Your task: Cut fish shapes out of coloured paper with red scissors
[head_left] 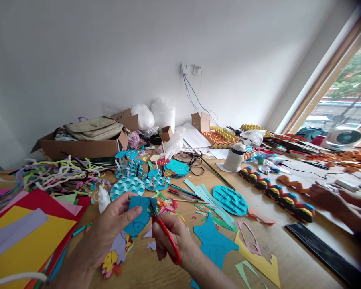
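A piece of blue paper (137,224) with fish outlines drawn on it is pinched between the thumb and fingers of my left hand (120,216). My right hand (174,237) grips red-handled scissors (170,240), their blades at the paper's right edge. Beneath my hands lie cut-out paper fish, a purple one (119,245) and a yellow one (109,261) among them. Right of my right hand is a larger blue paper sheet (215,241) with cut edges and drawn lines. Pens (186,192) and pale blue strips (212,204) lie just beyond.
Coloured paper sheets (27,228) and a heap of pipe cleaners (60,176) cover the left side. A white glue bottle (103,199) stands near my left hand. Blue wavy discs (230,200), a white jar (234,157) and painted egg-carton strips (276,194) lie right. Another person's hands (327,198) work at far right.
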The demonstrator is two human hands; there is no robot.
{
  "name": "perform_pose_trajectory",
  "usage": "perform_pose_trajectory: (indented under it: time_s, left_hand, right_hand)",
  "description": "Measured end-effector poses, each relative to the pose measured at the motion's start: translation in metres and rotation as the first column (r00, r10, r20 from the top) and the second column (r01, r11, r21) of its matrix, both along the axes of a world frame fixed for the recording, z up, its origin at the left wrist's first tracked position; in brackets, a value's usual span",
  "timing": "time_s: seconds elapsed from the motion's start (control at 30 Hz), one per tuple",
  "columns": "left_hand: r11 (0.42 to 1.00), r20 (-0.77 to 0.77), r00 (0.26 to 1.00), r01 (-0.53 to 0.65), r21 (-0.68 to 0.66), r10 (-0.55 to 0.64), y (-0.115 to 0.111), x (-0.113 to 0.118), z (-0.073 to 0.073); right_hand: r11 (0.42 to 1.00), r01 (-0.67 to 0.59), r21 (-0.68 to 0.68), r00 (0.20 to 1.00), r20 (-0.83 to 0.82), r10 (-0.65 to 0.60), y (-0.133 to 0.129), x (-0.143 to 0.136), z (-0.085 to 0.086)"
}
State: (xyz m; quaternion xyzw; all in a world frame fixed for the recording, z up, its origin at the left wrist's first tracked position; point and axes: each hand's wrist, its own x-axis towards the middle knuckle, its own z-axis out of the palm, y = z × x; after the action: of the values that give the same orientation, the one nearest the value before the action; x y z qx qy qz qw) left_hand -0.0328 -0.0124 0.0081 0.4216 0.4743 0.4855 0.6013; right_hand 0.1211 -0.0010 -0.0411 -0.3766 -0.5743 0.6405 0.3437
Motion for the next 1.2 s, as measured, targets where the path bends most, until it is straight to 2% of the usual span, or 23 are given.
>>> perform_pose_trajectory:
  time_s: [0.2, 0.37, 0.47, 0.6, 0.73, 0.9, 1.03, 1.13, 1.2]
  left_hand:
    - [0.999, 0.036, 0.999, 0.03, 0.018, -0.031, 0.004, 0.004, -0.011]
    - [0.993, 0.046, 0.992, 0.117, 0.01, -0.117, -0.002, 0.007, -0.008]
    - [0.985, -0.01, 0.986, 0.167, 0.052, -0.167, -0.005, 0.015, -0.008]
    - [0.965, -0.047, 0.965, 0.259, 0.047, -0.257, -0.006, 0.027, -0.014]
    - [0.953, -0.088, 0.95, 0.302, 0.026, -0.299, -0.003, 0.036, -0.024]
    - [0.941, -0.129, 0.933, 0.337, -0.02, -0.337, 0.003, 0.039, -0.039]
    - [0.937, -0.163, 0.922, 0.348, -0.045, -0.35, 0.008, 0.038, -0.053]
    - [0.931, -0.191, 0.912, 0.36, -0.058, -0.364, 0.014, 0.036, -0.062]
    - [0.928, -0.211, 0.904, 0.367, -0.058, -0.371, 0.019, 0.034, -0.066]
  right_hand:
    - [0.999, 0.043, 0.0, 0.999, -0.02, -0.043, 0.0, 0.0, 0.002]
    - [0.999, 0.043, -0.025, 0.999, -0.022, -0.043, -0.01, 0.007, 0.013]
    - [0.994, 0.104, -0.023, 0.994, -0.033, -0.105, -0.02, 0.014, 0.014]
    - [0.98, 0.197, -0.016, 0.979, -0.045, -0.197, -0.033, 0.022, 0.001]
    - [0.969, 0.243, -0.052, 0.968, -0.054, -0.246, -0.038, 0.028, -0.016]
    - [0.96, 0.247, -0.128, 0.964, -0.064, -0.256, -0.037, 0.03, -0.031]
    - [0.951, 0.242, -0.192, 0.969, 0.001, -0.246, -0.032, 0.03, -0.045]
    - [0.95, 0.239, -0.202, 0.971, 0.041, -0.235, -0.029, 0.033, -0.054]
    - [0.952, 0.246, -0.183, 0.969, 0.062, -0.238, -0.026, 0.037, -0.054]
